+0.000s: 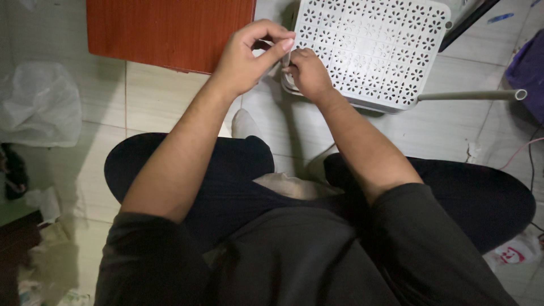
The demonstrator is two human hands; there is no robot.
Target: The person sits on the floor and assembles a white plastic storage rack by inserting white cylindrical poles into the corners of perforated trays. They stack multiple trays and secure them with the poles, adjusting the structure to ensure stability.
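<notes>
Your left hand (249, 54) and right hand (307, 72) pinched something thin and pale between them, but your fingers covered most of it and it was too small to tell what it was. Your right hand also hid the near corner of the white perforated basket (374, 48), whose far side was cut off by the top edge at twelve o'clock. The red-brown wooden board (170, 31) ran out of view at eleven o'clock. The grey pipe (470, 95) disappeared under the basket. At two o'clock a purple thing (530, 71) was cut by the right edge. Your feet stayed mostly hidden beneath your crossed legs (226, 181).
</notes>
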